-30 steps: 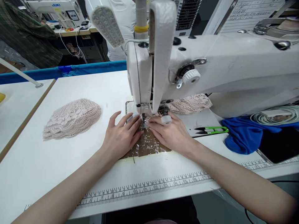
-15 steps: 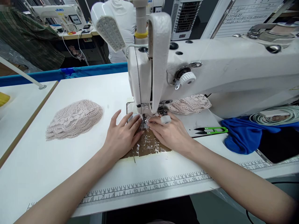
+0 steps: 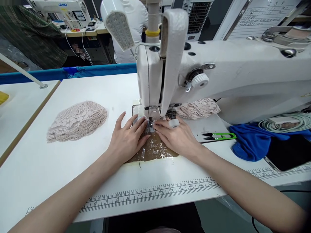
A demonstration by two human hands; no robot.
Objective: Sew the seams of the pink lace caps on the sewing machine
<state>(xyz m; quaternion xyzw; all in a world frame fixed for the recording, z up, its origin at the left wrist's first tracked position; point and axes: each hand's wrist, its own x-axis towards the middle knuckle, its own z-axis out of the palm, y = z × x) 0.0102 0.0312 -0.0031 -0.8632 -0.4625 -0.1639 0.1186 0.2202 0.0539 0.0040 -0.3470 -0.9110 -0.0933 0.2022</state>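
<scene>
My left hand lies flat with its fingers spread, its fingertips just left of the presser foot of the white sewing machine. On the other side of the foot, my right hand rests with its fingers stretched toward the needle area, partly behind a white knob. Between the hands a brown, tape-covered patch shows on the table. Any fabric under the fingertips is mostly hidden. A stack of pale pink lace pieces lies to the left, and more lace sits behind the needle area.
Green thread snips lie right of my right hand. Farther right are a blue cloth, a phone and a coiled pale tape. A printed ruler runs along the front edge. A person in white is beyond the table.
The camera view has shifted slightly, so the machine appears a little farther right. Both hands keep almost the same place beside the presser foot.
</scene>
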